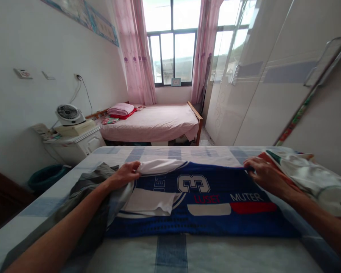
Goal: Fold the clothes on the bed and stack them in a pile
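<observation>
A blue sports shirt (224, 185) with white sleeves, a large number 3 and lettering lies sideways, partly folded, on a bed with a checked blue and white sheet (170, 252). My left hand (128, 170) pinches its far edge by the white sleeve (161, 165). At the far right corner of the shirt, my right hand (257, 168) grips the blue edge. The second white sleeve (150, 201) rests folded over the shirt's front. A grey-green garment (86, 189) lies crumpled under my left forearm.
White patterned fabric (321, 178) is heaped at right. Beyond stand a pink-covered bed (153, 123) with folded bedding (121, 109), and a white cabinet (76, 146) carrying a fan (69, 114). A teal bin (47, 177) stands at left; tall wardrobes (261, 83) line the right.
</observation>
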Tool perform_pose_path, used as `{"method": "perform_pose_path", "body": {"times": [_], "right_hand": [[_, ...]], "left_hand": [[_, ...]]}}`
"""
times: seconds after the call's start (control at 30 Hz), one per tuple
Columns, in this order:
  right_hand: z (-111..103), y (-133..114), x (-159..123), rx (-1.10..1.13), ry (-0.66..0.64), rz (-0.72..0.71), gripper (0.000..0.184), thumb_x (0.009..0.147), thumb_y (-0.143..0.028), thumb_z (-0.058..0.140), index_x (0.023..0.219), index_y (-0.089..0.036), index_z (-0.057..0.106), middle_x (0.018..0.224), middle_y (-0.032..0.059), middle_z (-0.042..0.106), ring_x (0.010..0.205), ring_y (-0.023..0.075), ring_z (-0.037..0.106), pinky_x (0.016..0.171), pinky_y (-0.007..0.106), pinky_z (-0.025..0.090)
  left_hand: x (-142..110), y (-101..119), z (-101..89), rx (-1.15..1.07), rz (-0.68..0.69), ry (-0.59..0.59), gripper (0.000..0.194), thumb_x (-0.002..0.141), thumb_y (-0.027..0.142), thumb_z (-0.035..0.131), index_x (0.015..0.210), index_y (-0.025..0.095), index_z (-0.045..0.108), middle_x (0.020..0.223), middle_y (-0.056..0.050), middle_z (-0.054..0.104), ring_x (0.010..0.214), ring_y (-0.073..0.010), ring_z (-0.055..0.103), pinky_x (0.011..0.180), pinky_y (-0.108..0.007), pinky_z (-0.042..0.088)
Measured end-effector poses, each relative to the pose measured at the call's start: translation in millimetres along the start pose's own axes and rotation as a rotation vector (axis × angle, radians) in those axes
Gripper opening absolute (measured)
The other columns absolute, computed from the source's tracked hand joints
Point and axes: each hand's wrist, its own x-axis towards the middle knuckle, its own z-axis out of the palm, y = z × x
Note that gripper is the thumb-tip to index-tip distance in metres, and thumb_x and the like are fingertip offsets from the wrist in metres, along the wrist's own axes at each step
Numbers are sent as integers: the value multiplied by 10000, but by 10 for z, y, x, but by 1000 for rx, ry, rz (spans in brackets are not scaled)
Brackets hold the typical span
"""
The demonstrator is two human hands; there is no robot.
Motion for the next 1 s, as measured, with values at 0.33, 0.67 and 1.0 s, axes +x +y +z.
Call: {"method": "perform_pose_path", "body": {"times": [0.33, 0.67, 1.0], "right_hand": [[55, -120, -414, 80, -49, 19, 184, 718, -213, 448, 812, -217, 607, 1040, 74, 633, 1049, 234, 565, 920, 384, 408], [-98, -217, -600, 37, -42, 8, 184, 749, -235, 454, 827, -224, 621, 1078, 78, 629, 1119, 245, 527, 948, 390, 401], [-234, -512, -620, 66, 24, 17, 301, 786, -277, 433, 1007, -196, 620, 1128, 93, 609, 1128, 259, 527, 925, 413, 428]], "left_hand": [[-279, -12, 256, 32, -81, 42, 523, 696, 387, 598, 1173, 176, 574, 902, -41, 706, 820, -212, 642, 738, -284, 480], [-227, -48, 256, 94, -37, 270, 398, 748, 322, 466, 1063, 158, 647, 851, -41, 675, 757, -178, 629, 725, -267, 484], [-405, 43, 266, 172, -109, 172, 488, 749, 388, 481, 1131, 114, 612, 804, -49, 679, 759, -205, 618, 703, -276, 454]]}}
